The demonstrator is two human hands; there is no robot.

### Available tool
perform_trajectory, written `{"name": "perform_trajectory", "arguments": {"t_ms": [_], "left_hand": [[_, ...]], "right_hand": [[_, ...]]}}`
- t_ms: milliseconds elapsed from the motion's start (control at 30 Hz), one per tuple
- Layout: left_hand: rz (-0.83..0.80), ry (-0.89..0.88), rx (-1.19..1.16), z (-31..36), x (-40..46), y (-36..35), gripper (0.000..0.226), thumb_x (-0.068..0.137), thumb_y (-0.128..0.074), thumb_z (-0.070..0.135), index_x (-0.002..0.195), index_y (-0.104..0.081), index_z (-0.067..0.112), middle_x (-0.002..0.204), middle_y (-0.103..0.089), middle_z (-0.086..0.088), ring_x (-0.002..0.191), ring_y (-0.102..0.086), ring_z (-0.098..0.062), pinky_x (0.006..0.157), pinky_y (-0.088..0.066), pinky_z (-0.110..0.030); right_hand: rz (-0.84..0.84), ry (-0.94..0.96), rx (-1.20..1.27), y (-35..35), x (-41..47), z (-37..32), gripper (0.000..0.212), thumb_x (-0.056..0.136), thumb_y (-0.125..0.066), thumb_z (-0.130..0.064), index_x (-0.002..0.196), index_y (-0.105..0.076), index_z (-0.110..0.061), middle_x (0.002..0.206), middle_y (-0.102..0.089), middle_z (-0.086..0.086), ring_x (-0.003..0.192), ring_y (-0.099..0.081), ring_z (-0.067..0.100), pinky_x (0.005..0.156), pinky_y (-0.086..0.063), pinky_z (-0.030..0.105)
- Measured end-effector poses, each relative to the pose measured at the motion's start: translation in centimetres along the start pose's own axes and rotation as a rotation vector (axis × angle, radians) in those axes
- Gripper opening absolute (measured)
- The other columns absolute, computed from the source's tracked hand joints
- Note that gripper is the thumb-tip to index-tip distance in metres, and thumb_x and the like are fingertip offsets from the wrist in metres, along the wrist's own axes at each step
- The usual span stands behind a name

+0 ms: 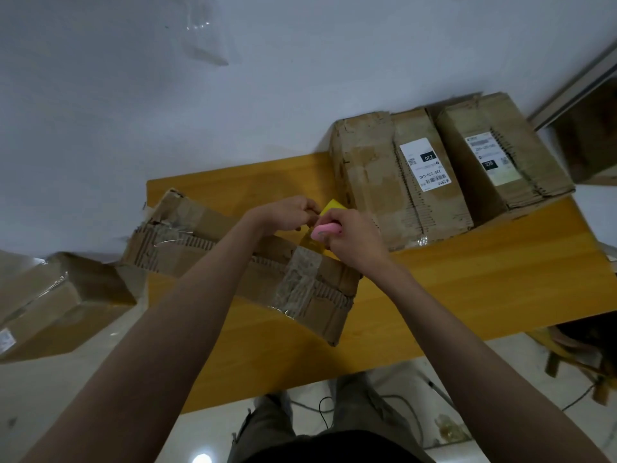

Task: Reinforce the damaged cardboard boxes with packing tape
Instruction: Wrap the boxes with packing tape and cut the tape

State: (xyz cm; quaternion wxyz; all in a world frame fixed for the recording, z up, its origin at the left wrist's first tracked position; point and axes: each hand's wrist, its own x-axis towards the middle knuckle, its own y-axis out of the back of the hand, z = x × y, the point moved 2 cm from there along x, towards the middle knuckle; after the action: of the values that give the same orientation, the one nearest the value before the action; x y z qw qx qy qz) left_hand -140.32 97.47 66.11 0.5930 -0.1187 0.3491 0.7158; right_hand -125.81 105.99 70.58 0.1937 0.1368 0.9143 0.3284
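A flattened, torn bundle of cardboard boxes [207,259] lies across the left part of the yellow wooden table [467,282]. Clear packing tape [300,282] is wrapped over its right end, and more tape crosses its left end. My right hand [350,238] is closed on a small pink cutter [325,231] just above the bundle's far right corner. My left hand [287,213] pinches the tape strip right beside the cutter. A yellow piece [330,207] shows behind both hands; what it is I cannot tell.
Two taller bundles of flat boxes with white shipping labels [400,182] [500,155] stand at the table's far right. Another taped box [56,302] sits on the floor at left. A wooden stool [584,349] is at right, and cables [384,406] run under the table.
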Motion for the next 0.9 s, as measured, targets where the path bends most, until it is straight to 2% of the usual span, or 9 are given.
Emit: {"name": "perform_trajectory", "arguments": {"t_ms": [67, 200, 267, 367, 500, 667, 767, 867, 900], "left_hand": [[0.0, 0.0, -0.026, -0.1, 0.1, 0.0, 0.021, 0.101, -0.053, 0.012, 0.118, -0.064, 0.006, 0.099, -0.066, -0.007, 0.088, -0.057, -0.015, 0.077, -0.045, -0.03], [0.012, -0.018, -0.048, -0.1, 0.1, 0.0, 0.014, 0.103, -0.052, 0.011, 0.111, -0.063, 0.01, 0.099, -0.067, -0.009, 0.09, -0.058, -0.017, 0.081, -0.047, -0.034], [0.01, -0.023, -0.068, 0.0, 0.0, 0.0, 0.013, 0.103, -0.052, 0.01, 0.108, -0.063, 0.012, 0.1, -0.068, -0.011, 0.091, -0.059, -0.018, 0.084, -0.048, -0.038], [0.01, -0.02, -0.085, 0.0, -0.2, 0.1, 0.015, 0.102, -0.051, 0.007, 0.104, -0.063, 0.016, 0.103, -0.069, -0.017, 0.093, -0.062, -0.021, 0.089, -0.051, -0.043], [0.007, -0.023, -0.1, 0.2, -0.5, 0.1, 0.019, 0.101, -0.05, 0.0, 0.109, -0.062, 0.012, 0.101, -0.069, -0.013, 0.093, -0.062, -0.021, 0.09, -0.051, -0.044], [0.012, -0.012, -0.106, 0.4, -0.7, 0.0, 0.014, 0.103, -0.054, 0.009, 0.114, -0.062, 0.011, 0.109, -0.07, -0.018, 0.096, -0.063, -0.022, 0.094, -0.052, -0.046], [0.033, -0.019, -0.101, 0.5, -0.9, 0.0, 0.019, 0.101, -0.061, 0.02, 0.116, -0.064, 0.009, 0.106, -0.069, -0.014, 0.096, -0.061, -0.021, 0.088, -0.051, -0.041], [0.047, -0.039, -0.119, 0.4, -1.4, 0.2, 0.019, 0.099, -0.065, 0.025, 0.109, -0.066, 0.009, 0.092, -0.064, -0.009, 0.086, -0.056, -0.017, 0.079, -0.046, -0.034], [0.052, -0.043, -0.123, 0.3, -1.5, 0.3, 0.027, 0.096, -0.067, 0.028, 0.106, -0.065, 0.003, 0.087, -0.059, -0.008, 0.082, -0.052, -0.017, 0.076, -0.042, -0.034]], "right_hand": [[0.0, -0.004, -0.015, -0.1, 0.0, -0.1, 0.012, 0.093, -0.07, -0.011, 0.102, -0.075, -0.017, 0.099, -0.067, 0.006, 0.078, -0.053, 0.015, 0.048, -0.031, 0.013], [0.0, 0.005, -0.01, -0.4, 0.0, -0.2, 0.011, 0.091, -0.071, -0.011, 0.099, -0.075, -0.016, 0.103, -0.07, 0.01, 0.089, -0.06, 0.025, 0.059, -0.04, 0.029], [-0.003, 0.007, -0.027, -0.4, 0.1, -0.4, 0.011, 0.091, -0.07, -0.011, 0.1, -0.075, -0.015, 0.103, -0.07, 0.011, 0.093, -0.062, 0.028, 0.065, -0.042, 0.032], [-0.018, 0.014, -0.069, -0.3, 0.2, -0.9, 0.015, 0.091, -0.068, -0.009, 0.103, -0.075, -0.014, 0.103, -0.072, 0.012, 0.096, -0.063, 0.029, 0.064, -0.039, 0.029], [-0.059, 0.02, -0.145, -0.6, 0.3, -1.4, 0.019, 0.093, -0.064, -0.009, 0.106, -0.076, -0.014, 0.104, -0.073, 0.013, 0.098, -0.064, 0.029, 0.064, -0.039, 0.029], [-0.074, 0.037, -0.168, 0.2, -0.1, -1.3, 0.016, 0.09, -0.064, -0.004, 0.098, -0.075, -0.012, 0.096, -0.071, 0.011, 0.092, -0.064, 0.029, 0.063, -0.039, 0.032], [-0.133, 0.004, -0.216, 1.1, -0.5, 0.1, 0.016, 0.088, -0.063, -0.004, 0.093, -0.076, -0.012, 0.094, -0.071, 0.012, 0.089, -0.064, 0.029, 0.066, -0.052, 0.039], [-0.168, -0.089, -0.155, 2.1, -1.1, 3.4, 0.016, 0.086, -0.065, -0.002, 0.089, -0.077, -0.013, 0.093, -0.073, 0.011, 0.086, -0.067, 0.024, 0.059, -0.048, 0.029], [-0.143, -0.139, -0.116, 2.4, -1.4, 4.8, 0.013, 0.086, -0.069, -0.004, 0.092, -0.077, -0.013, 0.093, -0.072, 0.009, 0.084, -0.066, 0.022, 0.057, -0.046, 0.026]]}}
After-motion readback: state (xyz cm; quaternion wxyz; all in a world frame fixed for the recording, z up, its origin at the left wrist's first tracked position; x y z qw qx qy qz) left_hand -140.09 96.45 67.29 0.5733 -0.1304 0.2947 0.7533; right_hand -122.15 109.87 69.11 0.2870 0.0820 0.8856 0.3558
